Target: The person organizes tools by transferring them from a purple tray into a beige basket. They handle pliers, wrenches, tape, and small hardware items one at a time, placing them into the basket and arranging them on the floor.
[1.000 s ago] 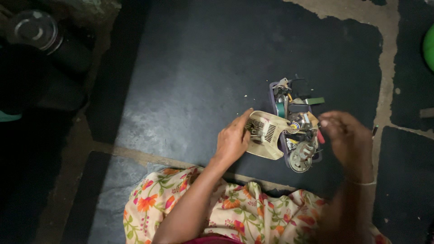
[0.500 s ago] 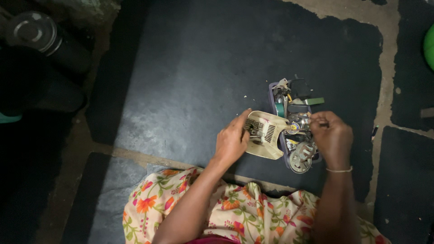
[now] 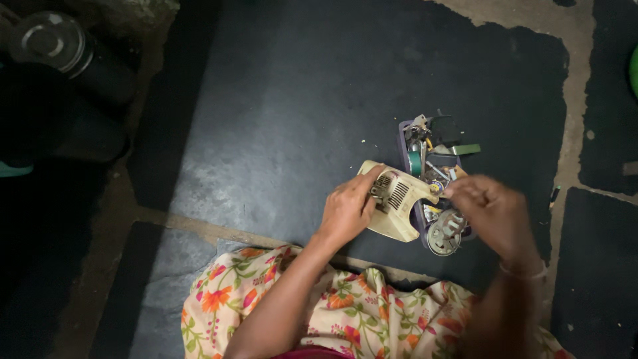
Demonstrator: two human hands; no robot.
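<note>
My left hand (image 3: 347, 211) grips a cream plastic appliance housing (image 3: 397, 201) with vent slots, which rests on the dark stone floor. Beside it on the right is a small purple tray (image 3: 403, 141) crowded with metal parts, a green roll and a round metal disc (image 3: 444, 234). My right hand (image 3: 493, 211) hovers over the tray's near end, blurred, its fingers pinched together close to the housing's right edge. Whether it holds a small part I cannot tell.
A dark jar with a clear lid (image 3: 54, 45) stands at the far left. Pale mortar seams (image 3: 570, 133) run between the dark floor slabs. A floral cloth (image 3: 345, 312) covers my lap at the bottom. Something green (image 3: 633, 70) shows at the right edge.
My right hand came in from the right to the tray, then moved toward me with fingers pinched. The housing shifted slightly under my left hand.
</note>
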